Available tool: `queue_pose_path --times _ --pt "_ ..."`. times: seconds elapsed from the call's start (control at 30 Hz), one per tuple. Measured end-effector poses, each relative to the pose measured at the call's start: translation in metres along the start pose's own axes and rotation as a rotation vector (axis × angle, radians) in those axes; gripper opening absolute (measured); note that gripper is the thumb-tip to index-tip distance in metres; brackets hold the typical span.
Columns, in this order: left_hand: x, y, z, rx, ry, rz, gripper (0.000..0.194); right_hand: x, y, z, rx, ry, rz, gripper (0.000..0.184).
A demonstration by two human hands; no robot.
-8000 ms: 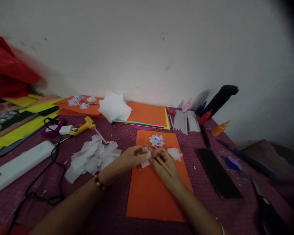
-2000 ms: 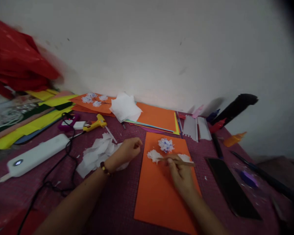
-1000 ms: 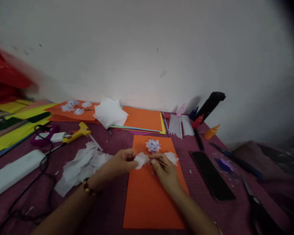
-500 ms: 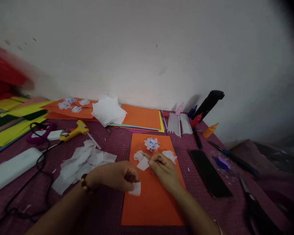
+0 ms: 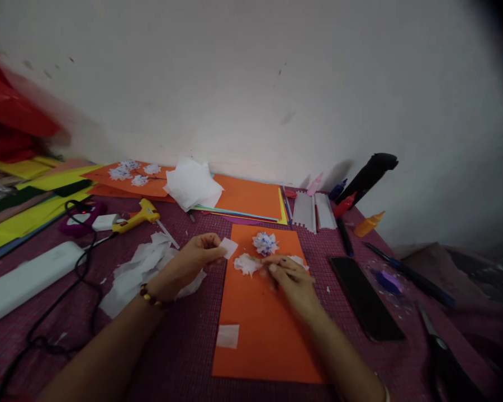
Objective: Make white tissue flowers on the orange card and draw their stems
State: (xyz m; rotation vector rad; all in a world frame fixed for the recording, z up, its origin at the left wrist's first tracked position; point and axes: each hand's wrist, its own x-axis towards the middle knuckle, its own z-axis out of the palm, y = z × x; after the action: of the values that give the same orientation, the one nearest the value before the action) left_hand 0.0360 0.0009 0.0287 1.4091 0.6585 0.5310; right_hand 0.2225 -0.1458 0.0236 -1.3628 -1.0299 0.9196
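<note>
My left hand [image 5: 205, 250] pinches a small white tissue-paper square [image 5: 228, 248] at the left edge of the orange sheet [image 5: 268, 340]. My right hand [image 5: 293, 282] is closed over the sheet, fingers round a thin stick-like tool [image 5: 255, 259], blurred and mostly hidden. The tool's end meets a crumpled white paper cluster [image 5: 246, 264]. Just beyond stands a white paper flower with blue edges [image 5: 265, 243]. Another white paper piece [image 5: 299, 261] shows partly behind my right fingers. A loose paper square [image 5: 227, 336] lies flat at the sheet's lower left.
Loose tissue pieces [image 5: 136, 273] lie left, near a yellow glue gun [image 5: 140, 216], black cable [image 5: 84, 273] and white power strip [image 5: 33, 279]. On the right are a phone [image 5: 365, 298], scissors [image 5: 442, 349] and an orange glue bottle [image 5: 369, 224]. Finished flowers [image 5: 121, 172] rest behind.
My left hand has moved up and away, leaving one square on the orange sheet, and now holds a square higher up. The square by my right fingers no longer shows flat beside the cluster.
</note>
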Motion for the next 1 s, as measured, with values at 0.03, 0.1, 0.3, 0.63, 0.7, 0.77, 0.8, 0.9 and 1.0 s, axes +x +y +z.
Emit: queue_pose_path --times 0.03,0.1,0.3,0.63,0.7,0.77,0.8,0.9,1.0 --pt "0.001 -0.001 -0.004 -0.009 0.002 -0.013 0.019 0.001 0.003 -0.002 0.000 -0.009 0.012 0.024" --pt "0.003 -0.004 -0.008 0.018 -0.050 -0.042 0.014 0.003 0.008 -0.002 0.009 -0.031 0.055 0.028" --pt "0.004 -0.007 -0.008 0.271 -0.282 -0.088 0.011 0.005 0.015 0.004 0.016 -0.038 0.115 0.027" --pt "0.003 -0.006 -0.001 0.531 -0.388 0.119 0.008 0.007 0.019 0.007 0.024 0.042 0.108 0.028" --pt "0.003 -0.008 0.005 0.593 -0.337 0.150 0.007 0.007 0.020 0.008 0.031 0.048 0.103 0.028" --pt "0.005 -0.012 0.011 0.653 -0.280 0.164 0.007 0.008 0.020 0.008 0.045 0.055 0.108 0.028" --pt "0.007 -0.015 0.013 0.679 -0.250 0.165 0.006 0.008 0.020 0.008 0.050 0.058 0.111 0.027" --pt "0.010 -0.021 0.017 0.708 -0.180 0.157 0.004 0.008 0.019 0.009 0.072 0.062 0.116 0.026" --pt "0.012 -0.024 0.021 0.701 -0.133 0.168 0.002 0.008 0.018 0.010 0.077 0.071 0.118 0.026"
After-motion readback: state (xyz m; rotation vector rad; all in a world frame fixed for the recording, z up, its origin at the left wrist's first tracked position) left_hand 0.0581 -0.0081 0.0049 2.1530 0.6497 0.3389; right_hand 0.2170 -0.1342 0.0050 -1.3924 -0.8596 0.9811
